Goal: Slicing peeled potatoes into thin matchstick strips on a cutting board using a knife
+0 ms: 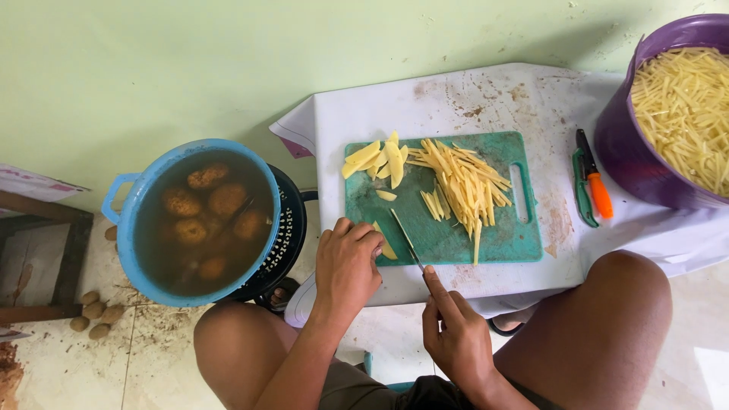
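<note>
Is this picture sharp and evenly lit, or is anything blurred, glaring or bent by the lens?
Head view: soft, even daylight, only faint shadows under the green cutting board and blue pot; no harsh glare, though the floor at lower right is washed out; potato strips and both hands, left hand and right hand, look sharp; the wide lens bows the purple bucket at the edge.

Potato piece (385,245): pale yellow slab, lying flat on the green cutting board (444,231), pinned under the left hand (348,266) fingertips, partly hidden by them. Knife (405,238): thin narrow blade, angled up-left from the right hand (454,334), index finger laid along its spine, edge just right of the potato piece and close to the left fingertips. Handle hidden in the right hand. Board sits just ahead of both hands, flat on the worktop.
</note>
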